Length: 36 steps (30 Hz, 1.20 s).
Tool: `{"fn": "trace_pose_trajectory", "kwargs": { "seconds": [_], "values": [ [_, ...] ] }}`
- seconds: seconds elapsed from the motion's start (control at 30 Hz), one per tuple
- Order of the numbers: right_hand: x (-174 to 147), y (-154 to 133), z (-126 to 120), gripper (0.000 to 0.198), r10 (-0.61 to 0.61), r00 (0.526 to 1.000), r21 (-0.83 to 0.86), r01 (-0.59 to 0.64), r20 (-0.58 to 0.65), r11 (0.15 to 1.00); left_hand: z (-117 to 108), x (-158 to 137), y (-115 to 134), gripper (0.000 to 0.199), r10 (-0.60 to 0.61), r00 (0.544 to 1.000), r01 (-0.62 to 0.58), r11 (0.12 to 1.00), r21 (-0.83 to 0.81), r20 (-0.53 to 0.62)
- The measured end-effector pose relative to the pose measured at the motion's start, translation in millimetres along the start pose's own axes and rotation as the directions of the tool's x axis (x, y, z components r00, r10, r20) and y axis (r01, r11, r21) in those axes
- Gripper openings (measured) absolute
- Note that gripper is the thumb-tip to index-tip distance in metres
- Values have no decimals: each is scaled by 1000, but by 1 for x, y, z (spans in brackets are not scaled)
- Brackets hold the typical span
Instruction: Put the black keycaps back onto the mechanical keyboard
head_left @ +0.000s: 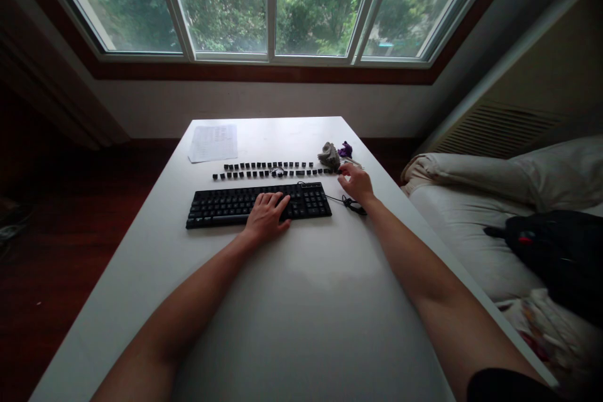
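Note:
A black keyboard point(226, 204) lies across the middle of the white table point(292, 301). My left hand point(266, 217) rests flat on its right-centre keys, fingers spread. Behind the keyboard, two rows of loose black keycaps point(264, 169) are laid out on the table. My right hand point(357, 181) hovers at the right end of those rows, fingers curled near a keycap; whether it pinches anything is unclear. A grey cloth point(328, 155) and a small purple thing point(345, 149) sit just beyond that hand.
A sheet of printed paper point(213, 142) lies at the table's far left. The keyboard's black cable point(353, 205) loops under my right wrist. A bed with pale bedding point(471, 226) and a black bag point(560, 251) runs along the right. A window spans the far wall.

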State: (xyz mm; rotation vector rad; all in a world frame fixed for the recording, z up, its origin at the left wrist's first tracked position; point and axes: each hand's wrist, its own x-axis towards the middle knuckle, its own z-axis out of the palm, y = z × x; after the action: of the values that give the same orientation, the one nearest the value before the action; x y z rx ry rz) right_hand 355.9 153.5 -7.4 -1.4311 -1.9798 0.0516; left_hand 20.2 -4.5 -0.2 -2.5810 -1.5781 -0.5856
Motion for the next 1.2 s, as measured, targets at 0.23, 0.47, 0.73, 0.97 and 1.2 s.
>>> {"fn": "trace_pose_trajectory", "kwargs": {
  "seconds": [0.23, 0.47, 0.73, 0.97, 1.2],
  "values": [
    [-9, -37, -14, 18, -234, 921, 198, 178, 312, 964, 1, 0, 0, 68, 4, 1000, -4, 1000, -4, -6],
    [0, -47, -20, 13, -311, 823, 62, 322, 475, 945, -1, 0, 0, 68, 1, 1000, -1, 1000, -10, -4],
    [10, -66, -27, 13, -282, 760, -106, 417, 585, 903, -1, -1, 0, 67, -3, 1000, 3, 1000, -15, -2],
    [16, -66, -18, 10, -240, 776, -69, 342, 583, 937, -2, -1, 1, 67, -7, 1000, 7, 999, -32, 2],
    [7, -41, -9, 20, -36, 793, 273, -166, 609, 948, -2, -2, 1, 67, -15, 1000, 15, 999, -35, 4]
  ]
}}
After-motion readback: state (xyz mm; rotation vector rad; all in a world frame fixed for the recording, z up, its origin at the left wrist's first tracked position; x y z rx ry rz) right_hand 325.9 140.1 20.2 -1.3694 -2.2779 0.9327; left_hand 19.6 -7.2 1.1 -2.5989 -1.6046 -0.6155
